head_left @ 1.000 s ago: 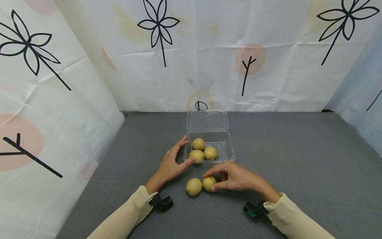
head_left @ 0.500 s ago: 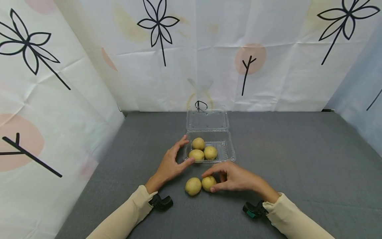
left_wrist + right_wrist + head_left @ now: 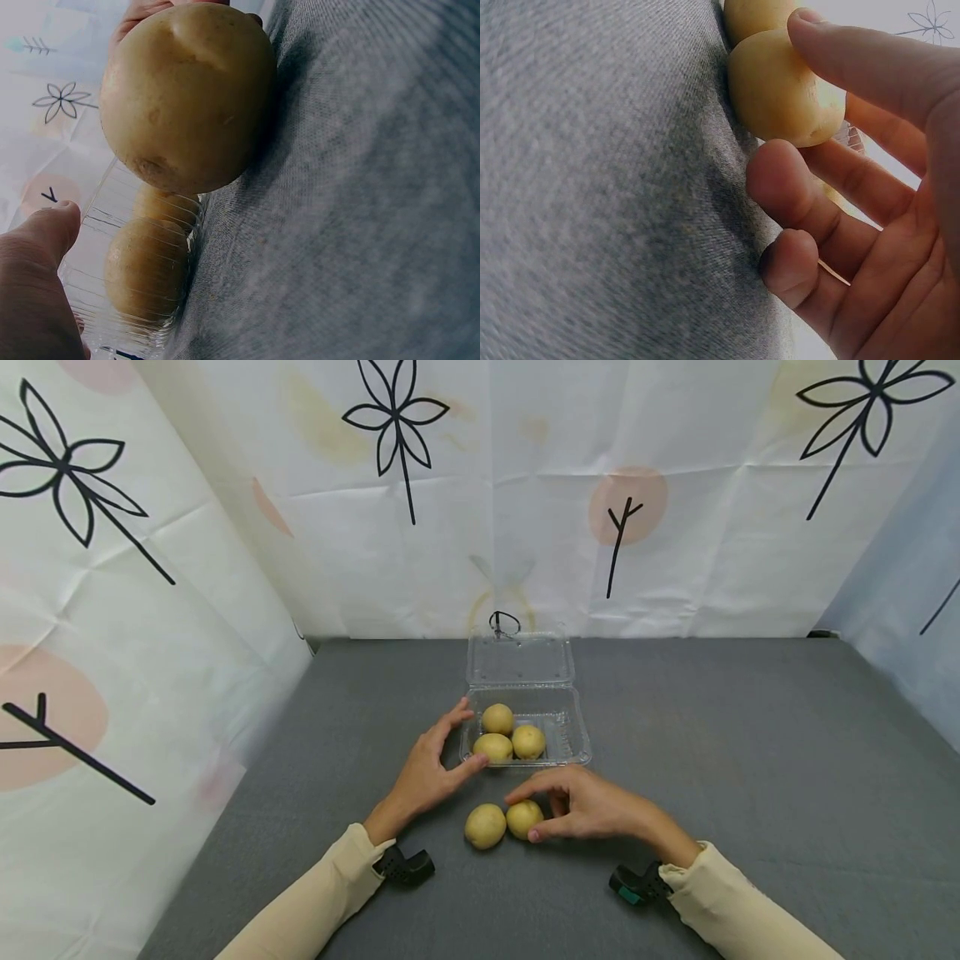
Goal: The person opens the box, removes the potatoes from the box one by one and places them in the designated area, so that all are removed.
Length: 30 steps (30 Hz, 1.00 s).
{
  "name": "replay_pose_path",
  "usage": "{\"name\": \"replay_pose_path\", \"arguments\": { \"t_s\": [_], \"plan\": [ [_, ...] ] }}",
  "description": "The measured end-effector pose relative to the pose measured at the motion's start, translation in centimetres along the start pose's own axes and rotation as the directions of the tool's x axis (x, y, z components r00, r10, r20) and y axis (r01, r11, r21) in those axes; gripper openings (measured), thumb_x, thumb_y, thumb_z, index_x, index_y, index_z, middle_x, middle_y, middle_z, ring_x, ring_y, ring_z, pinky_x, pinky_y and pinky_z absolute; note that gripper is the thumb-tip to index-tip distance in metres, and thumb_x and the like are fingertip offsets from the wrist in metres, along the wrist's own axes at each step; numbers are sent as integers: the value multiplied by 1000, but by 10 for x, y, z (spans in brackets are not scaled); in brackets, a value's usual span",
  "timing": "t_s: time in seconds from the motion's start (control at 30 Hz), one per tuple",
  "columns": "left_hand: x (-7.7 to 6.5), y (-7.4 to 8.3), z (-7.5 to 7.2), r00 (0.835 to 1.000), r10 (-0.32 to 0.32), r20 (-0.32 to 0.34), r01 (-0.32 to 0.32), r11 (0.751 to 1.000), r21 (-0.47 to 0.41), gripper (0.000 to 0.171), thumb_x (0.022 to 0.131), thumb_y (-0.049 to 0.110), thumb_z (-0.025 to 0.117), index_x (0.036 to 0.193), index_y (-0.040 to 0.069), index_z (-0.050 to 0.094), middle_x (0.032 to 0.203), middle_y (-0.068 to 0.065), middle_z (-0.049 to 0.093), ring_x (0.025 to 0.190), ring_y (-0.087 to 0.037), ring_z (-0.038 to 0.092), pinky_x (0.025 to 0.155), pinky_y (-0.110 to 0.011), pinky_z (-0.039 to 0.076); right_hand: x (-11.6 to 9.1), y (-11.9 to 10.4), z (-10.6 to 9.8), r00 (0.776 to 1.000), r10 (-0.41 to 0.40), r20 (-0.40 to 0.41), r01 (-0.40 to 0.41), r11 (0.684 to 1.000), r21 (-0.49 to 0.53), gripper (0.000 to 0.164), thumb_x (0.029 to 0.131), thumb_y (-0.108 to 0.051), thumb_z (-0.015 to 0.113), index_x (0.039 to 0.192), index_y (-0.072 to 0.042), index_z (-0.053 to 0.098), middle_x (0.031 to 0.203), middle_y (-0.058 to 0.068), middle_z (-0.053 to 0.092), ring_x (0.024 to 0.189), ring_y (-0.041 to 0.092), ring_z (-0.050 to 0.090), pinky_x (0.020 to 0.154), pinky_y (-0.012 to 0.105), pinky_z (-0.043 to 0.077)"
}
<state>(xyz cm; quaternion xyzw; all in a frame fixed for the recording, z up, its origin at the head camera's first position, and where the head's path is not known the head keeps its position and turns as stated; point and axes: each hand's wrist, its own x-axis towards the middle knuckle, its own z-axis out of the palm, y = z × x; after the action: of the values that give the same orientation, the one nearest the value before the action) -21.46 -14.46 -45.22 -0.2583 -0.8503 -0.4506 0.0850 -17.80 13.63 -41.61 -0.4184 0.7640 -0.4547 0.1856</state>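
Observation:
My right hand (image 3: pixel 585 802) pinches a potato (image 3: pixel 525 820) between thumb and fingers on the grey table. A second potato (image 3: pixel 485 827) lies just left of it, close against it. Behind them stands a clear plastic clamshell box (image 3: pixel 564 743), its lid (image 3: pixel 520 662) folded back. Three potatoes sit in the box, the front left one (image 3: pixel 492 748) near my left thumb. My left hand (image 3: pixel 431 768) spans the box's left front corner, fingers stretched along its left side and thumb at the front rim. The right wrist view shows the thumb (image 3: pixel 870 64) on the pinched potato (image 3: pixel 776 90).
Grey cloth (image 3: pixel 720 760) covers the table around the box. A white patterned curtain (image 3: pixel 540 527) hangs behind the table, with another sheet (image 3: pixel 150 635) at the left. A black loop (image 3: pixel 505 625) shows at the lid's back edge.
Both hands hold nearly the same pose throughout. The view has shifted very slightly, and the right hand stays on its potato.

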Motion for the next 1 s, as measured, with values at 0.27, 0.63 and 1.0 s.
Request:
{"name": "replay_pose_path", "arguments": {
  "t_s": [0.27,0.63,1.0],
  "plan": [
    [0,1,0,1000,8,-3,-8,1000,4,66,94,35,73,149,9,48,167,-4,33,154,-25,32,122,-57,30,0,-1,0,1000,15,-3,-15,1000,3,47,90,-24,80,132,-8,68,124,7,71,54,-4,49,49,20,47],
    [1,0,-1,1000,4,-2,-4,1000,13,66,94,36,73,149,10,48,168,-1,32,154,-25,32,122,-56,30,0,-5,-1,1000,17,-16,-17,1000,-1,47,90,-24,79,133,-7,67,125,8,72,53,-4,49,49,21,47],
    [-1,-1,0,1000,5,-8,-5,1000,14,65,95,39,72,149,12,48,167,-1,32,154,-27,33,121,-59,32,-3,-11,-9,993,-28,-115,31,999,17,40,93,-21,76,130,-5,69,70,9,66,49,-4,43,44,21,41]
  ]
}}
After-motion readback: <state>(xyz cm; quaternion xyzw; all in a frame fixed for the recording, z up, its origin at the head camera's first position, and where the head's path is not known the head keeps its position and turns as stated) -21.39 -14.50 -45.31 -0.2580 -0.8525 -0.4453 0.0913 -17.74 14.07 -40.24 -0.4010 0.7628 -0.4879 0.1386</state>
